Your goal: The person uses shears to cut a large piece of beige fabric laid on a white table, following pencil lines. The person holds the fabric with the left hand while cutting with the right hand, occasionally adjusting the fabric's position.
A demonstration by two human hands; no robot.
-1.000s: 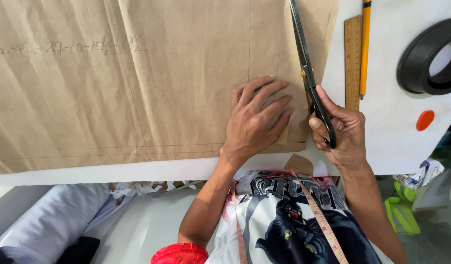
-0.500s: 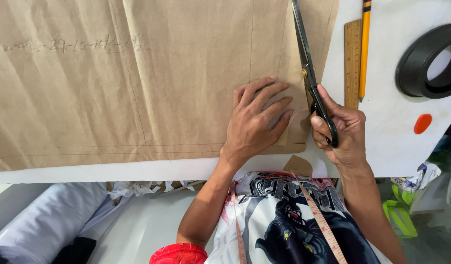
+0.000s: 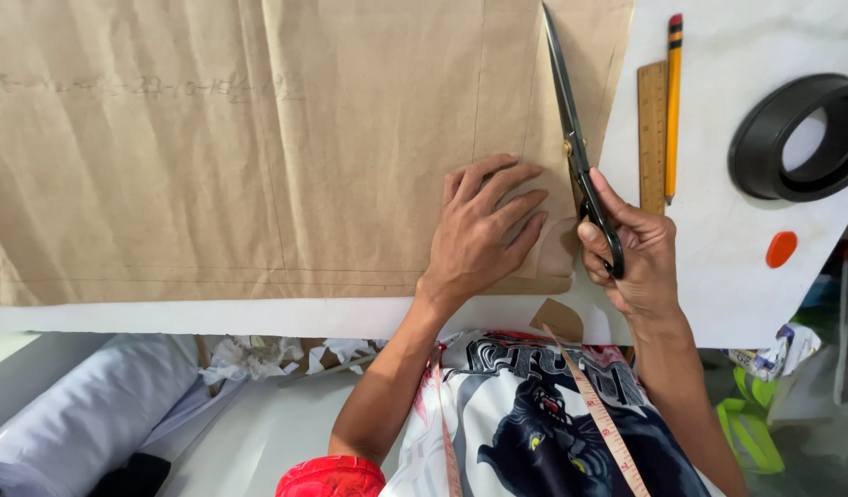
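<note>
Fingers of the right hand (image 3: pixel 637 253) are clenched through the handles of black scissors (image 3: pixel 578 152), whose blades look nearly closed, pointing away along a pencilled line on the brown paper (image 3: pixel 258 147). The left hand (image 3: pixel 484 230) grasps nothing; it lies flat and spread on the paper just left of the blades, pinning it to the white table (image 3: pixel 718 276). A wooden ruler (image 3: pixel 652 129), pencil (image 3: pixel 672 106), black ring (image 3: pixel 796 138) and orange disc (image 3: pixel 781 248) lie right of the sheet. Likely risks: if the flat hand lets the sheet creep, the cut may wander off the line; its fingertips sit close to the blades.
</note>
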